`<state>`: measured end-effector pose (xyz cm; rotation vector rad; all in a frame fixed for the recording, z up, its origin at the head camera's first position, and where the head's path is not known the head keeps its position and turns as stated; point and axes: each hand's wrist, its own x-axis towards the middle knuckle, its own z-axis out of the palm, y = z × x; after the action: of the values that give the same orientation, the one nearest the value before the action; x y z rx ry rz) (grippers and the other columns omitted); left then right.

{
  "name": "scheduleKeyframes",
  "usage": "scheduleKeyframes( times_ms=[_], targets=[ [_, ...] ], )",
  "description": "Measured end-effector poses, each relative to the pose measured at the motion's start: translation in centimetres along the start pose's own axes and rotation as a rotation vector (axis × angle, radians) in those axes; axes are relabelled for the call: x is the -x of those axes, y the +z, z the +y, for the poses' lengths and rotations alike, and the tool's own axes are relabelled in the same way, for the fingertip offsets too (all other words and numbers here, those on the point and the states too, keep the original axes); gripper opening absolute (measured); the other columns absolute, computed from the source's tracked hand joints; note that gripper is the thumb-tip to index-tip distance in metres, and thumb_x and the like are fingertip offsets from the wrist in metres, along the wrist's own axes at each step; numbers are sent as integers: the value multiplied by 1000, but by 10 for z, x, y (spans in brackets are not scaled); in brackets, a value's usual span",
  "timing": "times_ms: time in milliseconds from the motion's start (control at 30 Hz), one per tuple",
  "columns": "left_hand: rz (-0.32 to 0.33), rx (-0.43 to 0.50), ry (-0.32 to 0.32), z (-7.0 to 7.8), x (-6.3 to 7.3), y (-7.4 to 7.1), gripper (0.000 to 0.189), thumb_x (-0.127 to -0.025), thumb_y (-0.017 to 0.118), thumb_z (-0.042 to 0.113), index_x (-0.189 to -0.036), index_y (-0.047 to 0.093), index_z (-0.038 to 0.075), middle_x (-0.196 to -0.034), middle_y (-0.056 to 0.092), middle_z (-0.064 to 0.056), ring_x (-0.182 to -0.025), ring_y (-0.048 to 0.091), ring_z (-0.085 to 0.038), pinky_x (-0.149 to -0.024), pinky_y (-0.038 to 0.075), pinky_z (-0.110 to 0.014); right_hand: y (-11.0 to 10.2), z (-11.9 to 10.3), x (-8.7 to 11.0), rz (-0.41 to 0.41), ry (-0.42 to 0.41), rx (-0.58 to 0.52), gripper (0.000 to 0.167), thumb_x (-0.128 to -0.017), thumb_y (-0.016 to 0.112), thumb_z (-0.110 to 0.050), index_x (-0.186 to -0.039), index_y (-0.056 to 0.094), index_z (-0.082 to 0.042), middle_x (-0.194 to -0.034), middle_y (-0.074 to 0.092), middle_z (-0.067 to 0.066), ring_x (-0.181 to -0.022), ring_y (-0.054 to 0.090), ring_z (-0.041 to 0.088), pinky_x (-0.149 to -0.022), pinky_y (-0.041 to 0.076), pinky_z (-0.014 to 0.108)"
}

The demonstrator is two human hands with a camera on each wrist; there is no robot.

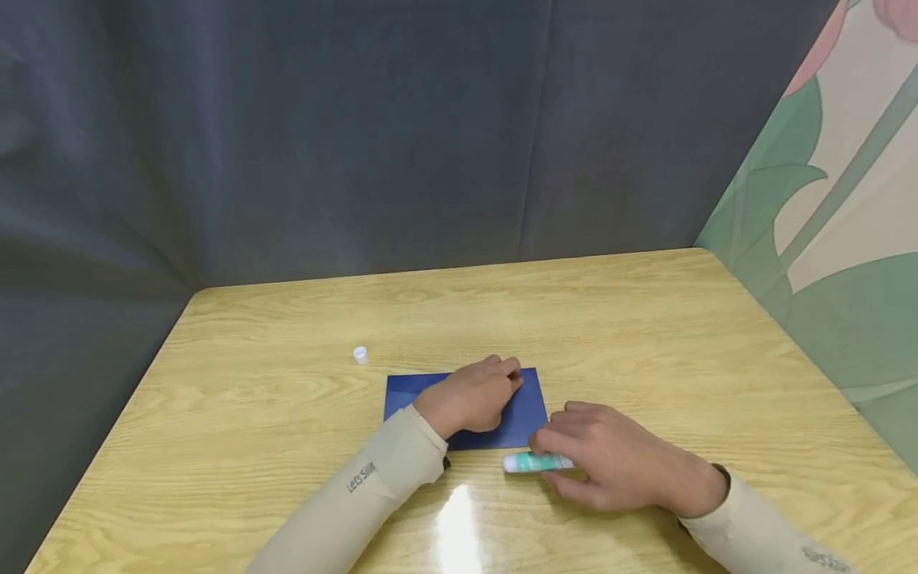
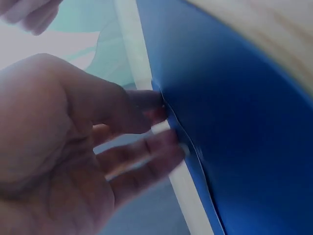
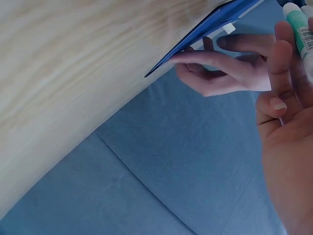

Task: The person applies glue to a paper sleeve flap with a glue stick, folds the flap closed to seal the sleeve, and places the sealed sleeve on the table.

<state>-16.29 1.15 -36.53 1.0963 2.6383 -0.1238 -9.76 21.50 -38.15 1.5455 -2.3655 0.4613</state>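
A blue envelope (image 1: pixel 527 410) lies flat on the wooden table, partly covered by my left hand (image 1: pixel 473 395). In the left wrist view, the fingertips of that hand (image 2: pixel 63 132) touch the envelope's flap edge (image 2: pixel 198 152), which lifts slightly in a wavy line. Just in front of the envelope's near right corner, my right hand (image 1: pixel 610 454) holds a green and white glue stick (image 1: pixel 534 462) sideways between thumb and fingers. Its white end points left. The right wrist view shows the glue stick (image 3: pixel 298 27) with a barcode label.
A small white cap (image 1: pixel 361 355) stands on the table, beyond the envelope's far left corner. Dark cloth (image 1: pixel 394 143) hangs behind the wooden table (image 1: pixel 237 414). A wall with painted leaves (image 1: pixel 774 199) borders the right side.
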Motion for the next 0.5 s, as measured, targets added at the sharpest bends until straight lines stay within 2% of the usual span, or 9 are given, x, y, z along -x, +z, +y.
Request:
scheduleKeyframes(
  times_ms=[133, 333, 433, 500],
  targets=[
    [-3, 78, -8, -6, 8, 0, 45, -100, 53, 8, -145, 51, 10, -154, 42, 4, -138, 43, -13, -113, 39, -23, -1, 0, -2, -18, -5, 4, 26, -80, 74, -21, -100, 58, -25, -82, 53, -20, -69, 41, -2, -68, 33, 14],
    [-1, 80, 4, -10, 13, 4, 46, -102, 48, 10, -148, 47, 8, -157, 40, 1, -144, 39, -15, -117, 34, -25, 1, -1, -4, -22, -16, 3, 23, -83, 72, -22, -101, 58, -25, -81, 52, -19, -69, 41, -2, -67, 32, 14],
    [3, 132, 32, -14, 18, 6, 47, -103, 45, 9, -150, 44, 8, -160, 37, 1, -147, 36, -15, -119, 32, -27, 2, -3, -3, -14, -13, 13, 25, -82, 74, -22, -101, 59, -24, -81, 52, -20, -70, 42, -3, -67, 33, 14],
    [23, 181, 60, -19, 27, 6, 48, -103, 44, 8, -151, 42, 9, -160, 37, -1, -149, 34, -17, -120, 31, -29, 2, -3, -2, -7, -5, 24, 26, -80, 75, -22, -101, 59, -24, -82, 53, -20, -70, 42, -3, -67, 34, 14]
  ],
)
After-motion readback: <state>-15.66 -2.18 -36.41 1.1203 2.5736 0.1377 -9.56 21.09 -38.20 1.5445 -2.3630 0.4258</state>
